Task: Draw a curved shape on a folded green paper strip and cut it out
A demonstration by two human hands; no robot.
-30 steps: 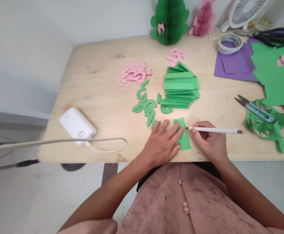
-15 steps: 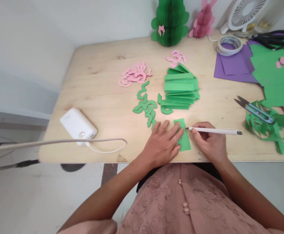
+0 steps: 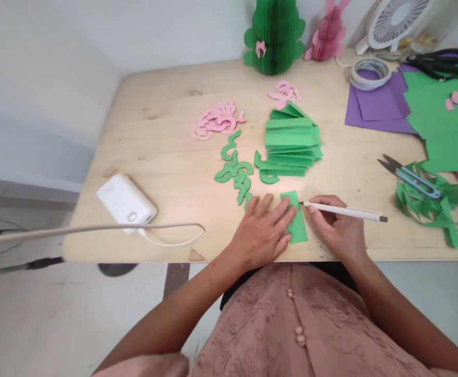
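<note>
A small green paper strip [image 3: 300, 228] lies near the table's front edge, partly covered by my left hand [image 3: 260, 230]. That hand is flat with fingers spread, its fingertips pressing on the strip; part of a green shape shows beneath them. My right hand [image 3: 337, 228] pinches a white pen [image 3: 344, 210], whose dark tip is at the strip's right edge. Beyond my left hand are several curved green paper cutouts [image 3: 234, 170]. A stack of folded green paper strips [image 3: 291, 137] sits just behind the strip.
Pink cutouts [image 3: 219, 121] lie farther back. At the right are thread snips [image 3: 413, 178] on green scraps [image 3: 428, 204], purple paper [image 3: 378, 104], a tape roll [image 3: 370, 73] and black scissors [image 3: 436, 63]. A white power bank [image 3: 124, 201] with a cable is at left. Honeycomb paper figures [image 3: 274, 39] stand behind.
The pen's tip has shifted slightly up and left, and its back end has dropped a little toward me. My left hand and the paper strip stay in place.
</note>
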